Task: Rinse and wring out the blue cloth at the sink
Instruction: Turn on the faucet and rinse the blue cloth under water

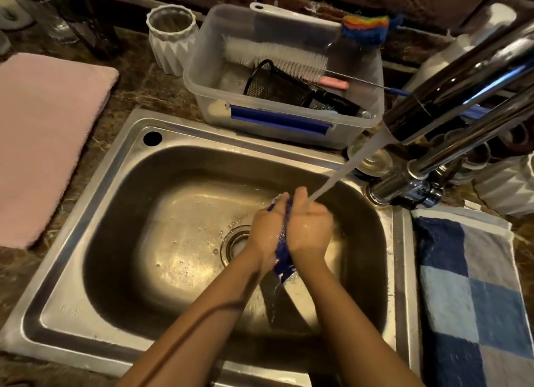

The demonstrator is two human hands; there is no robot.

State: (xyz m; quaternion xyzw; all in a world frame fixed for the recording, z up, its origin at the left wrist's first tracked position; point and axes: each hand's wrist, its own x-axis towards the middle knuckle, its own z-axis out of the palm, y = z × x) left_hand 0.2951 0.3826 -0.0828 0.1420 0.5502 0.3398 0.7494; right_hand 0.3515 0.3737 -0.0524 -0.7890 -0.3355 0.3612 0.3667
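A: Since the coming twist depends on how the cloth lies in the grip, where does it sit relative to the drain (235,243)?

B: Just right of the drain, over the basin of the sink (95,184). The left hand (267,227) comes first, then the blue cloth (283,252) sandwiched in the middle, then the right hand (309,227). Each grip is closed on the cloth, palms pressed inward against it.

A: And its long axis?

B: It runs away from the person toward the back of the sink. A little blue shows past the fingertips at the far end, and a wet tail hangs below the wrists at the near end. Most of it is hidden between the palms.

A: Which hand is nearer to it?

B: Neither; both touch it, side by side and level. The forearms converge from the near rim and the fingers point away from the person.

A: The water?

B: The stream from the tap (450,77), right of the drain and behind it, lands on the right hand's fingers. I judge rinsing is in hand; wringing would need the hands to turn opposite ways about that axis.
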